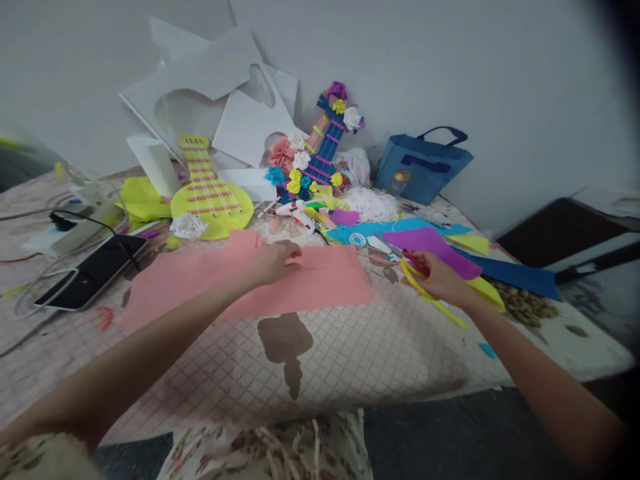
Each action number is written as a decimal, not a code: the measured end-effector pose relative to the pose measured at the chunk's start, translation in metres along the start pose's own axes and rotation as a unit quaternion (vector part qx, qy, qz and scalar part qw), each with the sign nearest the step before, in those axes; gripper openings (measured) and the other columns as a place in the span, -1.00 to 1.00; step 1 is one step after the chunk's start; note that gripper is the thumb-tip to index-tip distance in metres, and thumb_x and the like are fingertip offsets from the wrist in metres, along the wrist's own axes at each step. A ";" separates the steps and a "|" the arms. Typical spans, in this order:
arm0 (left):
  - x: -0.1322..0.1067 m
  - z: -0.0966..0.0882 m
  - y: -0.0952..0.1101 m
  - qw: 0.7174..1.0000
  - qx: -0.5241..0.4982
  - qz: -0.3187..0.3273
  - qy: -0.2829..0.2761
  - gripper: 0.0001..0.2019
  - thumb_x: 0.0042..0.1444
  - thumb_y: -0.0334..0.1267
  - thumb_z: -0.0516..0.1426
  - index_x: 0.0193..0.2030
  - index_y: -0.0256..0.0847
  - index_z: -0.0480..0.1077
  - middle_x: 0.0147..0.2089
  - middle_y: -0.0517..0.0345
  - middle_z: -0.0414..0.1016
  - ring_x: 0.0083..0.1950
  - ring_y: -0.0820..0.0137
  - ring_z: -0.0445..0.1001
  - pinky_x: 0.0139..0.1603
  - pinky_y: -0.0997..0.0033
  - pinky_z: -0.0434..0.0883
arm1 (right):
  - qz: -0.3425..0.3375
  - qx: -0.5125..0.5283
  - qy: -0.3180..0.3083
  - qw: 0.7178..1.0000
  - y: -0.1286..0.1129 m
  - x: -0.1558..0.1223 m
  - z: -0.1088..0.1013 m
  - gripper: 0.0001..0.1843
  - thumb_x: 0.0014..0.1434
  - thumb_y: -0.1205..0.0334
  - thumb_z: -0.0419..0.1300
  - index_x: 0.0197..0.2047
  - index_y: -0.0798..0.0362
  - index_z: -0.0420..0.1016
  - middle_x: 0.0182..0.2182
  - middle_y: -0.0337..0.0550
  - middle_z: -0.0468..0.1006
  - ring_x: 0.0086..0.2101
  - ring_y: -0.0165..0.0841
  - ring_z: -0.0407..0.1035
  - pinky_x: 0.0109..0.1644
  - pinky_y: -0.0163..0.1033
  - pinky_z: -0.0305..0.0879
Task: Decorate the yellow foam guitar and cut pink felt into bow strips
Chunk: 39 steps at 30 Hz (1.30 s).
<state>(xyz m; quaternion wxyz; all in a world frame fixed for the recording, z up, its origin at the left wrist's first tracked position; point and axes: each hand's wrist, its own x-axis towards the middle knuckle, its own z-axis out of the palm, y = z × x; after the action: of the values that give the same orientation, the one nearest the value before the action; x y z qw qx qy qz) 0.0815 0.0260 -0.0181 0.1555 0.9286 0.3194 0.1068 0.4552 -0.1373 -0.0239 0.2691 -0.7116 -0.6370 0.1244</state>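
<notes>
A wide sheet of pink crepe paper (pixel 330 283) lies across the tablecloth in front of me. My left hand (pixel 277 262) is over its middle, fingers curled and closed on the paper near its upper edge; the fingertips are partly hidden. To the right of the sheet, my right hand (pixel 435 275) grips red-handled scissors (pixel 419 262), whose blades point left and away from me. Yellow paper strips (pixel 440 308) lie beneath and beside that hand. Just beyond it is a purple paper sheet (pixel 440 250).
A yellow paper guitar (pixel 213 207) with strings leans at the back left, near a white paper flower (pixel 189 227). A flower-covered blue guitar (pixel 325 153), a glue gun (pixel 297 213) and a blue bag (pixel 423 167) stand behind. A phone (pixel 93 273) with cables lies left.
</notes>
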 end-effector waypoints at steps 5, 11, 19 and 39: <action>0.022 0.028 0.053 0.999 -0.032 0.027 0.007 -0.64 0.12 -0.15 0.07 0.04 -0.23 0.30 0.01 -0.03 0.43 -0.09 0.28 0.45 -0.16 0.36 0.35 | -0.044 -0.151 -0.036 0.987 -0.021 -0.019 0.012 -0.49 -0.05 -0.01 0.27 -0.08 0.05 0.28 -0.17 0.04 0.48 -0.20 -0.10 0.42 -0.19 -0.04 0.37; 0.036 0.032 0.072 0.998 -0.039 -0.047 -0.019 -0.68 0.02 -0.18 0.16 -0.09 -0.25 0.39 -0.14 0.00 0.48 -0.16 0.24 0.46 -0.25 0.34 0.33 | -0.076 -0.227 -0.076 0.968 -0.011 -0.028 -0.001 -0.52 0.05 -0.06 0.17 -0.07 0.09 0.25 -0.14 0.09 0.44 -0.16 -0.08 0.38 -0.14 -0.04 0.31; 0.036 0.037 0.069 0.996 -0.082 -0.033 -0.028 -0.91 -0.03 -0.28 0.15 -0.36 -0.22 0.41 -0.26 0.10 0.48 -0.24 0.35 0.44 -0.32 0.43 0.29 | -0.100 -0.289 -0.097 0.947 0.019 -0.039 -0.012 -0.54 0.09 -0.10 0.11 -0.11 0.10 0.29 -0.18 0.13 0.44 -0.15 -0.03 0.35 -0.13 -0.01 0.28; 0.032 0.028 0.062 0.989 -0.143 -0.002 -0.034 -0.89 0.04 -0.26 0.11 -0.33 -0.24 0.39 -0.31 0.10 0.50 -0.31 0.37 0.44 -0.33 0.41 0.33 | -0.181 -0.246 -0.171 0.937 0.012 -0.047 -0.010 -0.58 0.03 0.00 0.20 -0.11 0.08 0.32 -0.16 0.08 0.42 -0.16 -0.08 0.31 -0.08 0.01 0.25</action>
<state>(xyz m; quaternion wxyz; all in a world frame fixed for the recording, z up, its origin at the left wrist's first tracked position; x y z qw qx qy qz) 0.1495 -0.0062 -0.0189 0.2971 0.8996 0.2969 0.1196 0.4630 -0.1860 -0.0300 -0.0095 -0.5967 -0.8017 0.0325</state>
